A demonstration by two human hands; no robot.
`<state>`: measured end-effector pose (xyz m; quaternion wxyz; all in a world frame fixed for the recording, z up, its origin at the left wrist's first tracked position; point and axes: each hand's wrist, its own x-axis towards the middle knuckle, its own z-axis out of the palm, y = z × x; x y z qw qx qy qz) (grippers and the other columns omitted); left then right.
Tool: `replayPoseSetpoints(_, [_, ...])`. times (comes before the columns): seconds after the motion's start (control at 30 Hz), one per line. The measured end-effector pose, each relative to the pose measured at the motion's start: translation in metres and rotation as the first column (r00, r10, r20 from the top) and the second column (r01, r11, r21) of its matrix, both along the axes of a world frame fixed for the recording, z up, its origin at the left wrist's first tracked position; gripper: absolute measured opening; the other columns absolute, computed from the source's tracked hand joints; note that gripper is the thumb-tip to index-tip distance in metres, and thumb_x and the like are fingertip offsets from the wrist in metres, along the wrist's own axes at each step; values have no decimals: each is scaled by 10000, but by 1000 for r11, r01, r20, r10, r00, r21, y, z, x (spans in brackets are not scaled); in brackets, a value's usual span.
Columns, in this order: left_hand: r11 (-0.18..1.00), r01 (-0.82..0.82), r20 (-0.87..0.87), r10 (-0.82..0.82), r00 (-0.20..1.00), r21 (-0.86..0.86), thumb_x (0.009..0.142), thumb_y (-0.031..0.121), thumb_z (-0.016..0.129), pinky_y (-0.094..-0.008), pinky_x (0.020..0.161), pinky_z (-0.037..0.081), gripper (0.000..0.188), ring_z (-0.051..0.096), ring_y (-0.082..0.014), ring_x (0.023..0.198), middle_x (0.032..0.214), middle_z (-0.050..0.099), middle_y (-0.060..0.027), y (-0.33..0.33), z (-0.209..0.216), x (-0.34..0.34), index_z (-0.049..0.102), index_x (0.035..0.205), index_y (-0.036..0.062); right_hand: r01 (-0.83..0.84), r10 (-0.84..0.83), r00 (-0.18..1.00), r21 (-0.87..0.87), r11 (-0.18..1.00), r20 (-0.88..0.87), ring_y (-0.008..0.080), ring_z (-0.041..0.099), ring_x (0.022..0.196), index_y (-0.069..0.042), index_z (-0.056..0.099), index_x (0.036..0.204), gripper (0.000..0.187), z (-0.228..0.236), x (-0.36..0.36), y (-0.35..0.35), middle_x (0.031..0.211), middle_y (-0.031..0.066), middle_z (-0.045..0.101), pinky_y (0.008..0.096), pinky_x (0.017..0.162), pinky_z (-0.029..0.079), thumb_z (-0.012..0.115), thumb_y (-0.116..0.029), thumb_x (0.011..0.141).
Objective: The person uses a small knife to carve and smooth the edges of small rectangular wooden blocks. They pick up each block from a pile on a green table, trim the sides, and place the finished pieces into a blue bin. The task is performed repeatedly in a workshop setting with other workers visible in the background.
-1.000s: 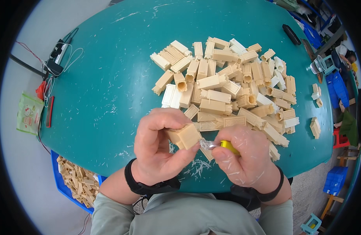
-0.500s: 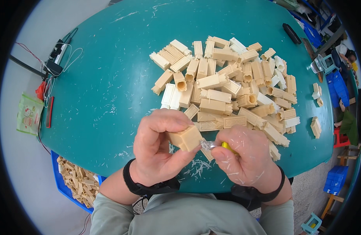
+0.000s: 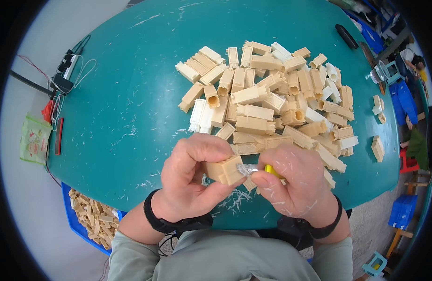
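My left hand (image 3: 192,180) grips a beige rectangular plastic block (image 3: 224,171), its flat square end turned toward the right. My right hand (image 3: 295,180) is closed around a yellow-handled knife (image 3: 272,171). The knife's metal blade meets the block's right-hand edge, and pale shavings cling to it. More shavings (image 3: 234,200) lie on the green table below, and flecks stick to my right hand. Just beyond both hands spreads a pile of beige and white hollow blocks (image 3: 267,100), many with jagged open ends.
Under the table's left edge stands a blue bin (image 3: 80,227) full of similar pieces. A power strip (image 3: 68,65) with cables lies at the far left. Several loose blocks (image 3: 377,149), a clear cup (image 3: 377,74) and a black object (image 3: 347,36) are on the right. Another person (image 3: 413,63) is at the far right.
The block has tipped slightly and moved a little right and down, its edge now against the blade. The blade has shifted slightly up. Both hands keep their grips.
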<state>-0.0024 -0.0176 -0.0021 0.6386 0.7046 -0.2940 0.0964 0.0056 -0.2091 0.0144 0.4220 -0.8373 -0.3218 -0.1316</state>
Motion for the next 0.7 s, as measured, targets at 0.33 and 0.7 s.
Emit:
replayPoseSetpoints(0.33, [962,264,-69,-259,963,72,712,51,714,-281,685,453,304,569,-182,790,881,595,-111,-11,3,-5,523,948,32,116,-112,989,41,992,-100,252,513,495,-50,565,793,199,-4,9,-7,601,79,522,317,423,390,658,-224,767])
replayPoseSetpoints(0.7, [999,46,-152,-42,988,27,704,135,748,-247,636,473,319,603,-146,741,863,610,-78,3,0,5,560,936,24,-35,35,999,-73,997,-2,200,489,456,-68,559,757,204,9,-1,-8,573,38,487,303,390,357,684,-227,734])
